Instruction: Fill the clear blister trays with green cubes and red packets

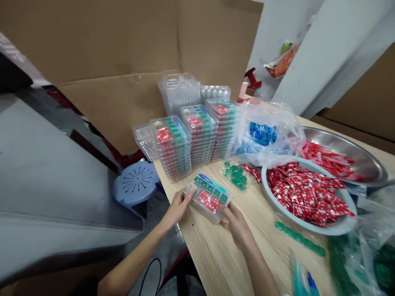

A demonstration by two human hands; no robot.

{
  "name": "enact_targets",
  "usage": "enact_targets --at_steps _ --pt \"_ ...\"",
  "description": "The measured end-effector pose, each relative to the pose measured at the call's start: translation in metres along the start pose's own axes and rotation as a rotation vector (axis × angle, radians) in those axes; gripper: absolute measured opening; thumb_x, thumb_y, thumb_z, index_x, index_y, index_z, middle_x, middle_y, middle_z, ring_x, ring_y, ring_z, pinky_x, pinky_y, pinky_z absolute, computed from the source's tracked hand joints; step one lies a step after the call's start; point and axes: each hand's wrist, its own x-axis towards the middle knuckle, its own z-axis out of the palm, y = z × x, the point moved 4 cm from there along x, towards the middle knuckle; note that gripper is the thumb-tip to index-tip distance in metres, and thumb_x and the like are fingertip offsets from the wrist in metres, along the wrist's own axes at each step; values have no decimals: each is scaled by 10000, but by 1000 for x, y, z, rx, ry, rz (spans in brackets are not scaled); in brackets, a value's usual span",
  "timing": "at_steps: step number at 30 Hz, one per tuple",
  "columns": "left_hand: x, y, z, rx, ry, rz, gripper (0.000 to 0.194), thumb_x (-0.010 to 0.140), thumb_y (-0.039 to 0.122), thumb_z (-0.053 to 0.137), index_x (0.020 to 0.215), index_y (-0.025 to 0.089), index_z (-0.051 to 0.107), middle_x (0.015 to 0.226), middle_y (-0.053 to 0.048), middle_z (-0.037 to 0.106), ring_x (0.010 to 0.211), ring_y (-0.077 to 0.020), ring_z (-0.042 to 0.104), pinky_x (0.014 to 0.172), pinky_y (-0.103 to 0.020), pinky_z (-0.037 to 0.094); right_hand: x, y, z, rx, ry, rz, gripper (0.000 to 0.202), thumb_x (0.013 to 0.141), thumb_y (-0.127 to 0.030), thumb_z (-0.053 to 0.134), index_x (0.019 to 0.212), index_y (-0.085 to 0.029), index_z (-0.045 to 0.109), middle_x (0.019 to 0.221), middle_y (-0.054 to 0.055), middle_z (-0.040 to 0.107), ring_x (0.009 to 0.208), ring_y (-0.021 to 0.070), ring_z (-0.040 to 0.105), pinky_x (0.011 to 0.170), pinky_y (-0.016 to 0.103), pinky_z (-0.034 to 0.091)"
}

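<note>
A clear plastic case (209,196) holds a red packet with white marks, a row of green pieces and a blue item. My left hand (178,207) grips its left end, thumb on top. At the right end, my right hand (235,222) has its fingers around the lower corner. Filled cases stand in tall stacks behind it, at the left (173,150), the middle (200,135) and the right (222,127). Loose green pieces (237,176) lie just beyond the held case, beside small red packets (252,172).
A pale basin (266,193) of red packets stands at the right, near a metal bowl (370,164) of red sticks. Behind are a bag of blue pieces (262,133) and cardboard (123,41). A blue stool (135,183) stands left of the table.
</note>
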Motion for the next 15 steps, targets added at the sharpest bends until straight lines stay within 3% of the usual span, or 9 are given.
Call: enact_targets --at_steps 5,9,15 --pt "-6 -6 -7 -102 89 -42 400 812 510 632 1021 179 711 1191 -102 694 1230 -294 557 1113 -423 360 -8 7 2 55 -16 16 562 661 -485 763 1132 -194 661 1235 108 686 1047 263 672 749 332 566" --pt "9 -6 1 -251 96 -38 448 766 539 679 992 154 725 1131 -114 718 1155 -294 603 1050 -399 411 -10 12 9 111 26 3 637 598 -506 797 1125 -184 638 1234 117 681 1041 252 667 751 315 565" --pt "37 -17 11 -438 56 -79 321 764 437 745 883 140 722 964 -92 742 972 -243 662 956 -405 470 -9 13 17 166 115 -15 601 498 -530 841 931 -169 631 1153 105 682 945 202 651 703 277 557"
